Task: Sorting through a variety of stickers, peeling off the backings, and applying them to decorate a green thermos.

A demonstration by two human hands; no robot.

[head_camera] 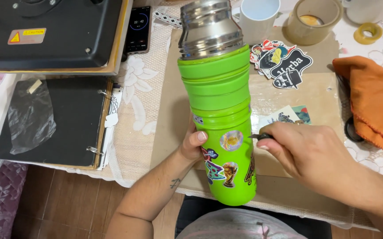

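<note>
A: Surface?
B: Table (147, 128) with lace cloth, cardboard mat (302, 93) on top — stickers (280, 59), orange rag (373, 102), tape roll (313, 20), binder (54, 121) around it.
A: Flask?
B: Green flask (220, 119) held above the mat at the near edge, steel top away from the person.
A: Hands?
B: Left hand (193, 146) wraps the flask's side. Right hand (306, 152) pinches a thin dark tool (258, 136) — tip against the flask.

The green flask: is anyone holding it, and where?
Yes. The left hand grips the green flask around its sticker-covered lower body. The right hand pinches a small dark tool against its side.
</note>
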